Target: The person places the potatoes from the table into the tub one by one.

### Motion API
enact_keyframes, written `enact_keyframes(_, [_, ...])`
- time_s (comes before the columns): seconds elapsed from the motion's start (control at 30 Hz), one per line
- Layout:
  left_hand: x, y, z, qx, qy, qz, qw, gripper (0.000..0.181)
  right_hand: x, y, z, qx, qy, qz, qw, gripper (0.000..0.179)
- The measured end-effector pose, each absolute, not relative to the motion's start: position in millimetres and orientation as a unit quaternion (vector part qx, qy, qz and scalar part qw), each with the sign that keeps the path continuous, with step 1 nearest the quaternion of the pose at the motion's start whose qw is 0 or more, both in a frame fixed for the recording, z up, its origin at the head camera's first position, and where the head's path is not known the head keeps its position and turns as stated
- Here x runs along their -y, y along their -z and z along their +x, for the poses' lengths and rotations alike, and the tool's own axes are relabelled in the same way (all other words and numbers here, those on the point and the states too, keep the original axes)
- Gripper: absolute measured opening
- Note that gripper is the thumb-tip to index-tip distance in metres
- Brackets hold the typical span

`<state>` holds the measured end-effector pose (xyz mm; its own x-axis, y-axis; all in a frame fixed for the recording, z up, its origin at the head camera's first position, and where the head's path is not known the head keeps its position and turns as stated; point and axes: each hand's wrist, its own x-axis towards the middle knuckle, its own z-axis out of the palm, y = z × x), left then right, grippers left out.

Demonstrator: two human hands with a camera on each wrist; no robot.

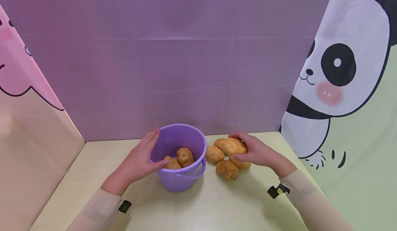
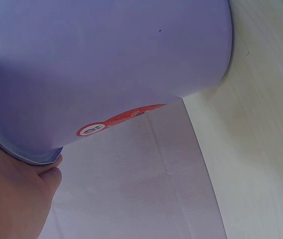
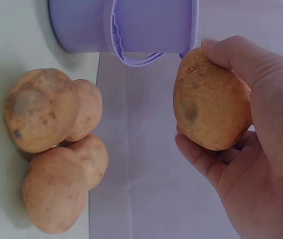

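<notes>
A purple bucket (image 1: 181, 181) stands on the table with two potatoes (image 1: 185, 157) showing inside it. My left hand (image 1: 141, 158) holds the bucket's left side at the rim, its thumb lying over the near edge. In the left wrist view, the fingers (image 2: 51, 174) come round the bucket's lip. My right hand (image 1: 255, 150) grips a potato (image 3: 211, 99) between thumb and fingers, raised above the others. Below it, several more potatoes (image 1: 227, 169) lie grouped just right of the bucket.
The bucket's handle (image 1: 193, 176) hangs down on its right front side. A pale wooden table (image 1: 223, 207) lies under everything. Behind it rises a purple backdrop (image 1: 186, 69), with a panda-printed panel (image 1: 350, 127) on the right and a pink cartoon panel (image 1: 24, 72) on the left.
</notes>
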<state>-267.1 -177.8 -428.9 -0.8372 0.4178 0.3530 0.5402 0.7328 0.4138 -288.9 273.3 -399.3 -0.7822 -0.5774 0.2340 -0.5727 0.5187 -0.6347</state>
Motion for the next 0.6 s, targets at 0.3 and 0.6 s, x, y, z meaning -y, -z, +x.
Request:
enact_keyframes(0.3, [178, 428, -267, 0.922, 0.259, -0.263, 0.121, 0.113, -260, 385, -295, -0.866, 0.360, -0.347, 0.008, 0.059])
enact_keyframes(0.6, [178, 429, -267, 0.922, 0.258, -0.262, 0.122, 0.114, -246, 375, -299, -0.862, 0.355, -0.362, 0.001, 0.059])
